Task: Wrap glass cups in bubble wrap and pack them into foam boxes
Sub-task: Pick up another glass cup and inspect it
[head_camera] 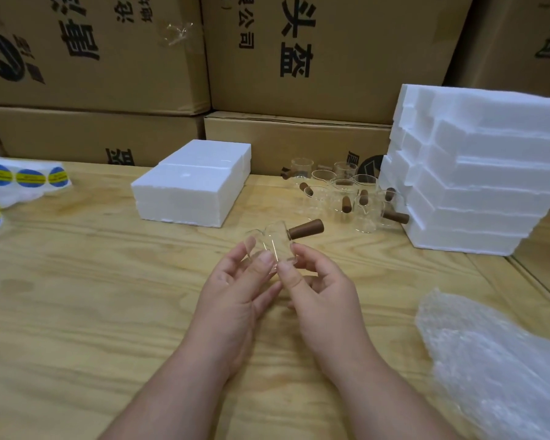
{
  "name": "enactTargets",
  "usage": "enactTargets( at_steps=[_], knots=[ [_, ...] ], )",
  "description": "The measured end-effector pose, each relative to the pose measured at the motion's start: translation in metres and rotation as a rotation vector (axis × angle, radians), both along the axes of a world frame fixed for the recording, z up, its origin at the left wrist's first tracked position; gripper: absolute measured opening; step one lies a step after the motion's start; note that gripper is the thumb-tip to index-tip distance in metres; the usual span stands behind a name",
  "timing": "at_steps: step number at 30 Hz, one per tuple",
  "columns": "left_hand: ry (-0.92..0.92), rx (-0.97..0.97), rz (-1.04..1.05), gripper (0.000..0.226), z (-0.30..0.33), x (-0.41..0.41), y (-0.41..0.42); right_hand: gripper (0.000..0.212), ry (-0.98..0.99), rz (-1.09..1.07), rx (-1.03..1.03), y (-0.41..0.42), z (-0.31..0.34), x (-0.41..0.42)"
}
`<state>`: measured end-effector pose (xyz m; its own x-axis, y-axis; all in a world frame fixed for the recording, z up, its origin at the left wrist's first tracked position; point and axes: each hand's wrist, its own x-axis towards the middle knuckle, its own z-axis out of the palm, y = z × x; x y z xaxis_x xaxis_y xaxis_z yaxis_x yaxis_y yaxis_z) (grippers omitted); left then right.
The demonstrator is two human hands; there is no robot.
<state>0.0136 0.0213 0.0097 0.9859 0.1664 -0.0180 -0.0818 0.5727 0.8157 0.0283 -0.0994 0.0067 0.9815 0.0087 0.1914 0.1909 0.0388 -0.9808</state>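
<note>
A small clear glass cup (275,241) with a brown wooden handle (307,229) is held above the middle of the wooden table. My left hand (235,293) holds its left side with its fingertips. My right hand (318,293) pinches its lower right edge between thumb and fingers. The handle sticks out to the upper right. A closed white foam box (191,182) lies behind the hands. Several more glass cups (346,195) with brown handles stand at the back right. A sheet of bubble wrap (496,366) lies at the right front.
A tall stack of white foam boxes (477,173) stands at the right, next to the cups. Rolls of blue and yellow round stickers (23,177) lie at the far left. Large cardboard cartons (299,58) wall off the back. The table's right edge (540,281) runs close to the foam stack.
</note>
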Motion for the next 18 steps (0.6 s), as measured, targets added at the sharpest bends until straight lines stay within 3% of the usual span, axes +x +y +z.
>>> enactTargets(
  at_steps=[6, 12, 18],
  knots=[
    [-0.01, -0.013, 0.058, 0.055, 0.0002, 0.0011, -0.0004, 0.018, 0.02, -0.012, 0.158, 0.0001, 0.0031, -0.0009],
    [-0.008, -0.001, 0.087, 0.047, -0.0009, 0.0015, -0.0006, 0.014, 0.044, 0.001, 0.176, -0.0005, 0.0022, 0.0001],
    [0.005, -0.007, 0.119, 0.014, -0.0032, 0.0024, -0.0025, 0.046, 0.027, 0.013, 0.113, 0.0003, 0.0008, -0.0017]
  ],
)
